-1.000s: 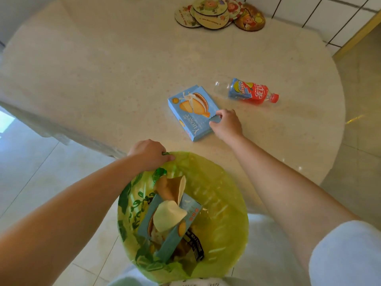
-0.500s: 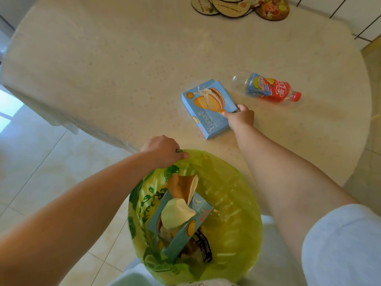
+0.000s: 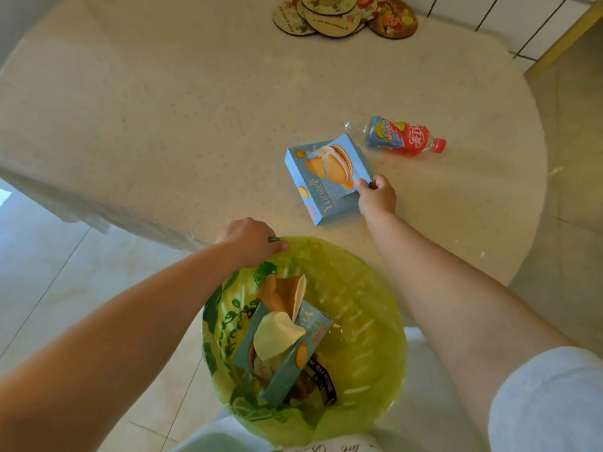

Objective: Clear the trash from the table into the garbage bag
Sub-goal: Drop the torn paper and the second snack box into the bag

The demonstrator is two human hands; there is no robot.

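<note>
You're maybe halfway: the yellow-green plastic garbage bag (image 3: pixel 365 321), pinched open by your left hand (image 3: pixel 249 241), already holds some trash. Your right hand (image 3: pixel 377 195) pinches the flat blue cardboard biscuit box (image 3: pixel 326 177) mid-frame on the speckled beige counter (image 3: pixel 163 109); the red-labelled plastic bottle (image 3: pixel 403 137) lies just upper right.

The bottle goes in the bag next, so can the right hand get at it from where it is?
Probably yes: the bottle lies on bare table just beyond the right hand, but that hand is pinching the blue box.

A blue biscuit box (image 3: pixel 327 177) was pinched by the right hand (image 3: pixel 377 194); the bag rim (image 3: pixel 329 252) was gripped by the left hand (image 3: pixel 249 240).
</note>
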